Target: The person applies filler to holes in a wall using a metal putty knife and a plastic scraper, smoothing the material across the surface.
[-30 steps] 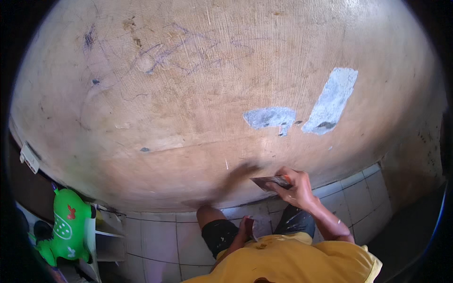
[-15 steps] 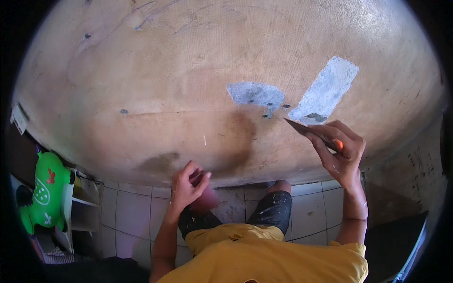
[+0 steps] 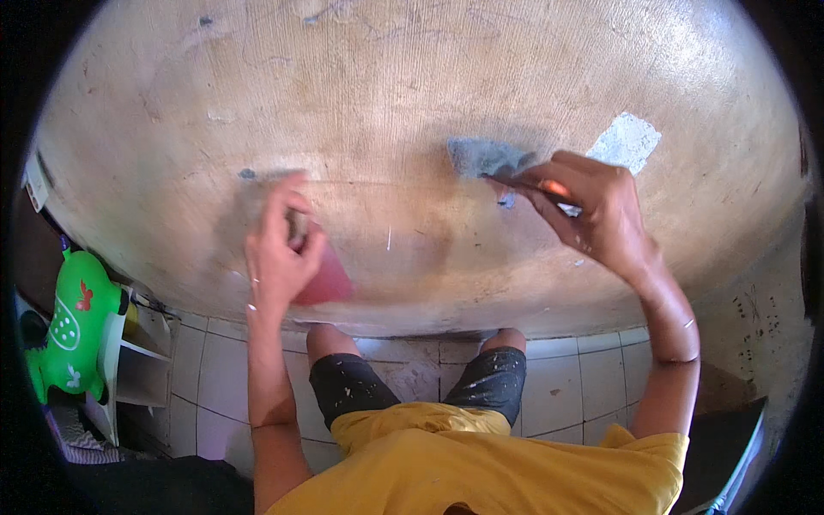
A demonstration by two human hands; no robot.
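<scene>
A tan wall [image 3: 386,112] with a streaky, scuffed surface fills most of the view. Grey filler shows on it as one patch [image 3: 485,156] right of centre and a paler patch [image 3: 631,142] farther right, partly behind my right hand. My right hand [image 3: 601,210] grips a putty knife [image 3: 502,178] with some orange on its handle. Its dark blade meets the lower edge of the middle patch. In front of the wall at the left, my left hand [image 3: 279,253], blurred by motion, is closed around a reddish flat piece [image 3: 328,281] that hangs below the fingers.
At the lower left stands a green inflatable animal toy [image 3: 84,309] beside a white shelf [image 3: 142,365]. White floor tiles [image 3: 549,386] lie around my legs. A dark panel [image 3: 721,446] is at the lower right. A small dark hole [image 3: 247,174] marks the wall.
My left hand has risen and moved left, bringing the reddish piece up before the wall. My right hand has carried the putty knife up and left onto the middle patch.
</scene>
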